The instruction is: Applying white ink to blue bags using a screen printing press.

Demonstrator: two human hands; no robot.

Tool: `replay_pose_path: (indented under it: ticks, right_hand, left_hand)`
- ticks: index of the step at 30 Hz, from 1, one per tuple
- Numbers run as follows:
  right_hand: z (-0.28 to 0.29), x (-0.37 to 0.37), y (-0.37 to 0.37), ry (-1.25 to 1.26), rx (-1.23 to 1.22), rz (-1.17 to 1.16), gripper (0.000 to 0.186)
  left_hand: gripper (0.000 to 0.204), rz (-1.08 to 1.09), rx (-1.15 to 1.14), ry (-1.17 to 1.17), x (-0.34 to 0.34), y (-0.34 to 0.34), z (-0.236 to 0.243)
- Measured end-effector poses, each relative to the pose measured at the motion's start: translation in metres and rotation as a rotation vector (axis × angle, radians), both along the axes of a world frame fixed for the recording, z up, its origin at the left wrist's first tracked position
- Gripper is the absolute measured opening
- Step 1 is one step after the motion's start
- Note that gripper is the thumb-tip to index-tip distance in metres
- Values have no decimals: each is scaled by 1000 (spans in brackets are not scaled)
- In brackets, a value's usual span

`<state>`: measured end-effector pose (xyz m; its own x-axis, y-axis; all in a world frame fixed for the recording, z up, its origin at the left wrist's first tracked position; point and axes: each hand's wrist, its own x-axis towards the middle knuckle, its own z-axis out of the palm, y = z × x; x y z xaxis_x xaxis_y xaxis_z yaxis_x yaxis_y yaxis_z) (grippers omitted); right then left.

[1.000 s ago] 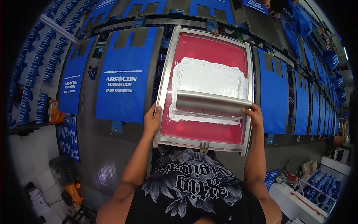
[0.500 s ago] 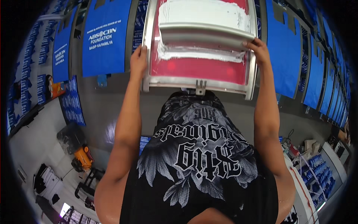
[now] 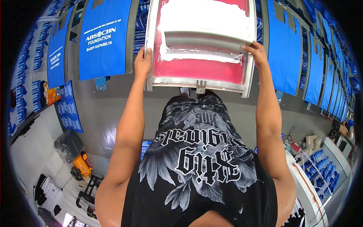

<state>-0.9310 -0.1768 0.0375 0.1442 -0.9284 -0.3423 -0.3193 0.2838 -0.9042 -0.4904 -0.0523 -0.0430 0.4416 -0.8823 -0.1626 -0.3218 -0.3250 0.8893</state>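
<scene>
A metal-framed printing screen [image 3: 196, 84] with red mesh lies in front of me at the top middle. White ink [image 3: 202, 15] covers much of its mesh. A wide silver squeegee [image 3: 208, 39] lies across the inked area, its lower edge against a band of ink. My left hand [image 3: 143, 65] is closed around the screen's left rail, thumb on top. My right hand [image 3: 258, 54] is at the right rail, its fingers curled and a fingertip touching the squeegee's right end. What lies under the screen is hidden.
Blue printed bags lie on flat boards in rows to the left [image 3: 102, 38] and right [image 3: 285, 56]. More blue bags hang on a rack [image 3: 321, 172] at lower right. An orange-and-black machine [image 3: 82, 164] stands on the floor at lower left. A metal bracket [image 3: 200, 87] sits on the screen's near edge.
The squeegee sits slightly lower in the picture, nearer to me. The screen's near right corner has shifted a little left. Both hands stay at the same rails.
</scene>
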Motion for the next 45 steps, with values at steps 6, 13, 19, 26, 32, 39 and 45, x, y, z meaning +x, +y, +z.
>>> replay_pose_path:
  ticks: [6,13,19,26,32,39,45]
  right_hand:
    - [61,25,34,742,-197,442,34]
    - [73,44,31,878,-299,611,35]
    - [46,69,-76,1011,-750,449,39]
    - [41,46,27,928,-618,563,41]
    - [35,40,84,792,-572,485,36]
    - [42,56,-125,1094,-624,559,42]
    - [67,50,21,1046,-407,662,38]
  left_hand:
    - [55,-393,-259,-522,-34,-5,102]
    - [21,-857,21,-702,-66,-65,152]
    - [29,-588,-352,-883,-55,-171,102]
    - [44,-716,-154,-735,-68,-55,110]
    - [37,-654,-180,-664,-81,0,100]
    - [32,-638,104,-827,-74,-215,119]
    - [34,-766,193,-692,-66,-70,136]
